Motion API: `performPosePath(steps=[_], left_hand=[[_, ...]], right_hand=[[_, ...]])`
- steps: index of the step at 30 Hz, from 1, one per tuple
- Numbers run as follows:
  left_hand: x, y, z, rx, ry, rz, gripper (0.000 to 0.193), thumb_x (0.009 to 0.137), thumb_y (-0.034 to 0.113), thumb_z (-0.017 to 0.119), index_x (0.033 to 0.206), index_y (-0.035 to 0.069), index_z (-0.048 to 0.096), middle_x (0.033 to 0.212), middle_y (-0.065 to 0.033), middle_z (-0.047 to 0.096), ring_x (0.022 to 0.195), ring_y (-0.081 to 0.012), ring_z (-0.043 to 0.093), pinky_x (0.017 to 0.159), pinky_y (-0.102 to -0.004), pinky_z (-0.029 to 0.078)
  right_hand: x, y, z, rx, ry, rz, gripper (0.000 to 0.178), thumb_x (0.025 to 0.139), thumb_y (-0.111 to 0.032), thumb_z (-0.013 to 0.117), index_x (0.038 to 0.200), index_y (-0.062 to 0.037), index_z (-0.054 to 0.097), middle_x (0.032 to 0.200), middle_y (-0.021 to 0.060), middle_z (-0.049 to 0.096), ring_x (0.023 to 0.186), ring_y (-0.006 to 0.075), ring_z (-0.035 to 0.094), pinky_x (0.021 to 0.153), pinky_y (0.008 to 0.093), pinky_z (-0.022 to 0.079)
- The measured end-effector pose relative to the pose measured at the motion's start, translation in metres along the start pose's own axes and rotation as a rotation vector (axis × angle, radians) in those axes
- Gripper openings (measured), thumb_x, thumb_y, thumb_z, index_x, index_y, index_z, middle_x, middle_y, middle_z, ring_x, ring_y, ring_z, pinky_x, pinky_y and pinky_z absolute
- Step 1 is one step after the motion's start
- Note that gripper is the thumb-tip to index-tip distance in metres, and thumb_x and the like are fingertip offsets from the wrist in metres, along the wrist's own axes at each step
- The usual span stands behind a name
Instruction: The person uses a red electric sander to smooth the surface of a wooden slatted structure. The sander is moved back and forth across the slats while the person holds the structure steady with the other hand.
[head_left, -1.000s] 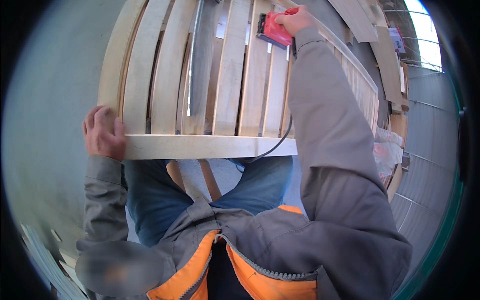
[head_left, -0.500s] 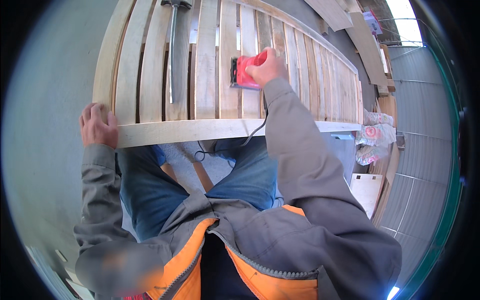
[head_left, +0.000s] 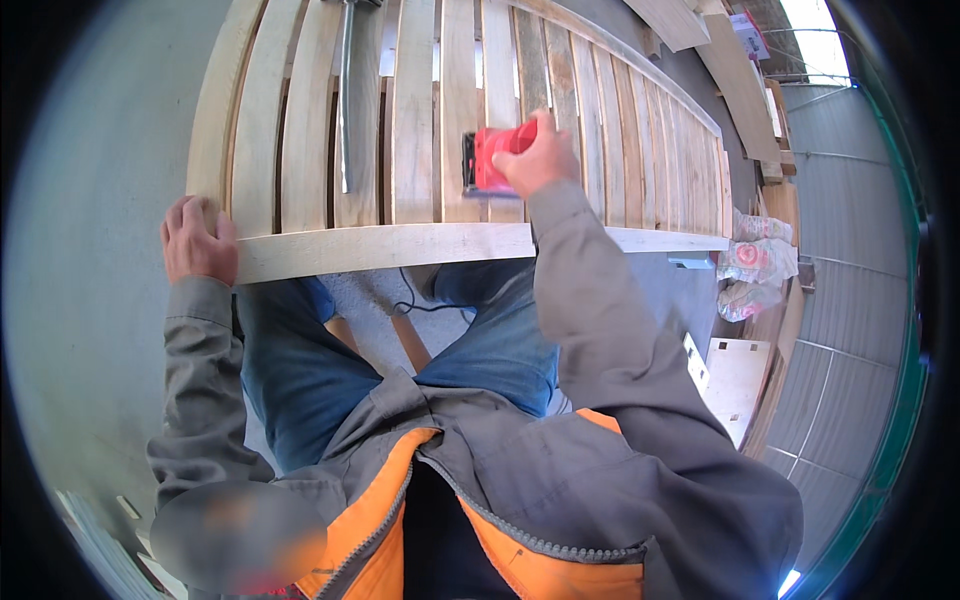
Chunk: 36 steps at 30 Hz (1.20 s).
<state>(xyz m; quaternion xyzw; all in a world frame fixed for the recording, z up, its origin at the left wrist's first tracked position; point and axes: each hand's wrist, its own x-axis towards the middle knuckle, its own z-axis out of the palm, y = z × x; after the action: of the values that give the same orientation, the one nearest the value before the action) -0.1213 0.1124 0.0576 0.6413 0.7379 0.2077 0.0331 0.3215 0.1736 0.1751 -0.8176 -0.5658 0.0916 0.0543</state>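
A red electric sander (head_left: 493, 160) with a black base lies against the pale wooden slats, and my right hand (head_left: 543, 158) is wrapped round its body. The slats belong to a long slatted wooden frame (head_left: 410, 160) in front of me. At the frame's near left corner my left hand (head_left: 199, 240) grips the wood, fingers curled over the top and thumb on the near rail (head_left: 390, 242). Between the hands, a metal-handled hammer (head_left: 347, 110) lies along a slat, its head partly cut off by the upper edge.
A dark cord (head_left: 420, 305) hangs below the near rail by my legs. Beyond the frame's right end are plastic bags (head_left: 755, 260), a white board with holes (head_left: 738, 385) and wooden planks (head_left: 735, 95). A corrugated wall (head_left: 850, 250) stands at the far right.
The sander in my right hand has moved toward me, nearer the near rail. My left hand keeps its grip on the corner. The view has shifted slightly, so the hammer's head shows less.
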Motion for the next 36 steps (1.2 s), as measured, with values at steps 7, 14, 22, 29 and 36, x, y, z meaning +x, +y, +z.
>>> performPosePath(steps=[7, 14, 22, 29, 36], left_hand=[[0.002, 0.003, -0.001, -0.002, -0.014, -0.015, 0.035, 0.093, 0.024, 0.069, 0.123, 0.005, 0.069, 0.136, -0.0168, 0.065, 0.130, -0.0394, 0.058, 0.113, -0.0465, 0.046], [-0.001, 0.004, -0.003, -0.004, -0.023, -0.032, 0.035, 0.093, 0.024, 0.070, 0.122, 0.005, 0.069, 0.139, -0.0166, 0.063, 0.132, -0.0388, 0.057, 0.113, -0.0467, 0.047], [-0.001, 0.007, -0.004, -0.002, -0.022, -0.061, 0.034, 0.093, 0.023, 0.070, 0.121, 0.005, 0.069, 0.138, -0.0158, 0.063, 0.131, -0.0392, 0.057, 0.112, -0.0469, 0.047], [0.002, 0.007, -0.001, -0.014, 0.001, -0.027, 0.034, 0.092, 0.022, 0.070, 0.120, 0.004, 0.070, 0.135, -0.0179, 0.064, 0.128, -0.0399, 0.058, 0.110, -0.0476, 0.049], [0.003, 0.001, -0.001, -0.008, 0.008, -0.003, 0.034, 0.092, 0.020, 0.071, 0.121, 0.005, 0.069, 0.134, -0.0181, 0.064, 0.127, -0.0399, 0.059, 0.111, -0.0472, 0.048]], right_hand=[[0.048, -0.042, -0.002, 0.011, 0.005, 0.037, 0.075, 0.076, -0.037, 0.084, 0.143, -0.0131, 0.058, 0.131, 0.0217, 0.065, 0.122, 0.0406, 0.067, 0.105, 0.0474, 0.056], [-0.016, -0.024, 0.002, 0.003, -0.025, 0.005, 0.079, 0.076, -0.035, 0.084, 0.146, -0.0117, 0.055, 0.134, 0.0229, 0.061, 0.122, 0.0407, 0.067, 0.105, 0.0482, 0.056], [-0.027, -0.011, 0.001, 0.025, 0.004, 0.063, 0.083, 0.077, -0.036, 0.083, 0.150, -0.0140, 0.050, 0.136, 0.0249, 0.058, 0.120, 0.0439, 0.066, 0.105, 0.0494, 0.055], [0.019, -0.036, -0.007, 0.013, 0.006, 0.104, 0.080, 0.078, -0.035, 0.083, 0.148, -0.0151, 0.053, 0.135, 0.0239, 0.060, 0.123, 0.0434, 0.066, 0.106, 0.0489, 0.055], [-0.045, -0.019, 0.006, 0.047, -0.025, 0.012, 0.079, 0.078, -0.033, 0.083, 0.148, -0.0114, 0.053, 0.131, 0.0248, 0.061, 0.119, 0.0427, 0.066, 0.106, 0.0494, 0.054]])
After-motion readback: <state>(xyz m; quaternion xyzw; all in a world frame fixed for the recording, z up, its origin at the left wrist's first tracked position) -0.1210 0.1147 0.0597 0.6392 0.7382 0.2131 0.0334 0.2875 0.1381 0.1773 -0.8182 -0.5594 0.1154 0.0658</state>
